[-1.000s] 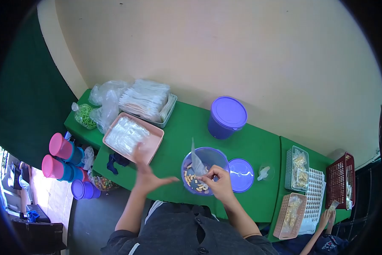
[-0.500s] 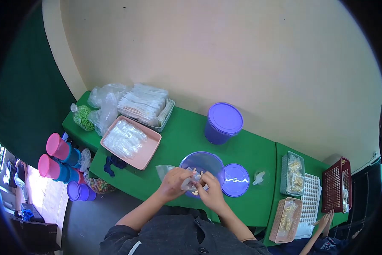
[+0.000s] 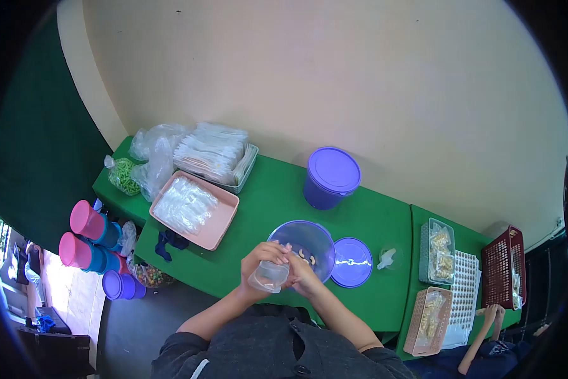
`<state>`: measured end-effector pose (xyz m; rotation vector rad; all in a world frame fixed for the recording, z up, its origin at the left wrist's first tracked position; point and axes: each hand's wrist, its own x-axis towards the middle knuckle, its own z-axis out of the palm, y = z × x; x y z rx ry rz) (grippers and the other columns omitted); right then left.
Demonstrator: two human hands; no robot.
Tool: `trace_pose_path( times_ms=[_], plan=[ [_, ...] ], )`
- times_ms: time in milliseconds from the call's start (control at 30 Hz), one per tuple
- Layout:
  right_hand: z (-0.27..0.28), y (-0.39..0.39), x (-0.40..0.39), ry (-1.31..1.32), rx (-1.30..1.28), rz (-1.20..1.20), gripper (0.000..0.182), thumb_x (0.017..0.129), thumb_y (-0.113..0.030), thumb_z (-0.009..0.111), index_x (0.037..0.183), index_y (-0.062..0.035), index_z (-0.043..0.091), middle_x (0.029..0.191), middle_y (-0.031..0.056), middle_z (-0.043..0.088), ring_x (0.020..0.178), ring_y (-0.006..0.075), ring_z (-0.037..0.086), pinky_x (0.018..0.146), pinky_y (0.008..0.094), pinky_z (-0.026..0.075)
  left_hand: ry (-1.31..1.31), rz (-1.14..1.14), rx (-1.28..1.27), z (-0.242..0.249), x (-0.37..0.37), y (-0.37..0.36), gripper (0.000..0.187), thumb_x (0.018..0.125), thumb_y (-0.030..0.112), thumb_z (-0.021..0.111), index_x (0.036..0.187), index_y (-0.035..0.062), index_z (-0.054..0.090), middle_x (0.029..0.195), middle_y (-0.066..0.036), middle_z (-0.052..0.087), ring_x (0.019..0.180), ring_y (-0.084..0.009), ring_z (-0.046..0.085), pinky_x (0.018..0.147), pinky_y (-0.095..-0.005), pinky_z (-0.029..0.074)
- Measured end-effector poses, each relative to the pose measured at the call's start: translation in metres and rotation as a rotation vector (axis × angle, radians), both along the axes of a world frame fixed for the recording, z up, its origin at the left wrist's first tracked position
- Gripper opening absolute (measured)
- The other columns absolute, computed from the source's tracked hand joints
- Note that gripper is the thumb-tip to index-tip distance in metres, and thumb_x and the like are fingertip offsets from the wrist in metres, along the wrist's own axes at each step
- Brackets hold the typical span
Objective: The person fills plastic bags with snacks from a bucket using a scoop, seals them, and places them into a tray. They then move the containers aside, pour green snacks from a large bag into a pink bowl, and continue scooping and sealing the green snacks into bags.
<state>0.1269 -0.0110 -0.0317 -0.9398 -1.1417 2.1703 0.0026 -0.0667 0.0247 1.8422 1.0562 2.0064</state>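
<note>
My left hand (image 3: 258, 260) is closed around a clear plastic bag (image 3: 270, 278), whose wide end faces down toward me. Against its right side, my right hand (image 3: 301, 276) is closed too, its fingers meeting the left ones at the bag and partly hidden. Both hands are over the near edge of an open purple bucket (image 3: 323, 237). Inside that bucket lie several pale curved pieces that look like cashew nuts (image 3: 304, 255). A round purple lid (image 3: 351, 262) lies flat just right of the bucket.
A lidded purple bucket (image 3: 331, 180) stands behind. At left are a pink tray (image 3: 219, 218) of clear bags and a basket (image 3: 249, 170) of stacked packaging. A small white scoop-like item (image 3: 387, 258) lies right. Farther right, a co-worker's hands (image 3: 493, 314) are near a red basket (image 3: 495, 271).
The bag has turned so its wide end faces me, and my left hand has wrapped round it. My right hand has come closer to the left. The cashew-like pieces in the bucket now show.
</note>
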Motion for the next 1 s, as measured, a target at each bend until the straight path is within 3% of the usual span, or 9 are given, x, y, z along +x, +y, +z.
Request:
trace_pose_path(
  times_ms=[200,367,500,567,600,667,767,900,1000],
  plan=[
    [-0.001,-0.009,-0.007,0.065,-0.16,-0.088,0.038,0.097,-0.037,0.049,0.096,-0.0015,0.063,0.085,0.0021,0.063,0.071,0.0085,0.058,0.062,0.0239,0.046,-0.187,-0.121,-0.043,0.008,0.001,-0.009,0.047,0.066,0.012,0.084,0.094,0.0073,0.047,0.086,-0.01,0.06,0.089,-0.0237,0.061,0.091,-0.0439,0.045],
    [-0.031,0.02,-0.004,-0.332,0.438,-0.194,0.048,0.096,-0.042,0.05,0.066,-0.0061,0.062,0.052,-0.0039,0.047,0.049,0.0032,0.038,0.045,0.0228,0.03,-0.054,-0.222,-0.06,-0.003,-0.001,-0.016,0.041,0.067,0.005,0.082,0.091,0.0081,0.049,0.085,-0.009,0.061,0.083,-0.0212,0.062,0.089,-0.0416,0.045],
    [-0.018,0.034,0.004,-0.322,0.286,-0.136,0.048,0.096,-0.041,0.05,0.068,-0.0032,0.06,0.05,-0.0026,0.045,0.048,0.0041,0.038,0.045,0.0235,0.031,-0.209,-0.2,-0.154,0.002,-0.01,-0.016,0.037,0.067,0.004,0.081,0.088,0.0076,0.051,0.085,-0.009,0.062,0.08,-0.0188,0.062,0.083,-0.0388,0.047],
    [-0.025,0.051,0.018,-0.278,0.255,-0.211,0.045,0.097,-0.039,0.048,0.067,-0.0069,0.053,0.049,-0.0044,0.041,0.041,0.0048,0.036,0.042,0.0224,0.029,-0.099,0.173,-0.158,0.007,-0.03,-0.014,0.034,0.069,0.008,0.081,0.09,0.0056,0.054,0.086,-0.009,0.063,0.079,-0.0178,0.063,0.075,-0.0343,0.049],
    [-0.032,0.062,0.025,-0.28,0.249,-0.206,0.045,0.097,-0.039,0.048,0.067,-0.0069,0.053,0.049,-0.0044,0.041,0.041,0.0048,0.036,0.042,0.0224,0.029,-0.1,0.176,-0.165,0.009,-0.041,-0.008,0.034,0.069,0.008,0.081,0.09,0.0056,0.054,0.086,-0.009,0.063,0.079,-0.0178,0.063,0.075,-0.0343,0.049],
    [-0.048,0.083,0.033,-0.474,0.566,-0.192,0.038,0.095,-0.034,0.051,0.081,-0.0006,0.063,0.054,0.0046,0.053,0.049,0.0141,0.052,0.049,0.0296,0.039,0.067,0.462,-0.658,0.004,-0.059,0.005,0.039,0.07,0.018,0.081,0.095,0.0036,0.056,0.088,-0.01,0.063,0.078,-0.0184,0.063,0.07,-0.0319,0.051],
    [-0.05,0.092,0.022,-0.666,0.874,0.023,0.023,0.092,-0.023,0.052,0.09,-0.0041,0.065,0.064,0.0131,0.062,0.067,0.0246,0.064,0.061,0.0362,0.048,0.171,0.323,-0.969,-0.057,-0.063,0.022,0.045,0.067,0.026,0.082,0.095,0.0031,0.056,0.086,-0.012,0.064,0.076,-0.0207,0.064,0.068,-0.0322,0.05],
    [-0.086,0.095,0.006,-0.884,1.11,0.477,0.019,0.086,-0.013,0.053,0.099,-0.008,0.066,0.088,0.0189,0.065,0.09,0.0328,0.064,0.077,0.0423,0.05,0.071,0.207,-1.048,-0.101,-0.041,0.037,0.049,0.06,0.022,0.082,0.095,0.0046,0.052,0.084,-0.012,0.064,0.077,-0.021,0.064,0.069,-0.0327,0.05],
    [-0.108,0.088,-0.002,-1.159,1.239,0.943,0.032,0.081,-0.009,0.054,0.112,-0.0159,0.062,0.118,0.0188,0.054,0.111,0.0364,0.053,0.086,0.0442,0.049,-0.002,0.161,-0.972,-0.095,-0.033,0.039,0.047,0.06,0.016,0.08,0.095,0.0057,0.05,0.081,-0.009,0.061,0.077,-0.0179,0.061,0.07,-0.0308,0.049]
  ],
)
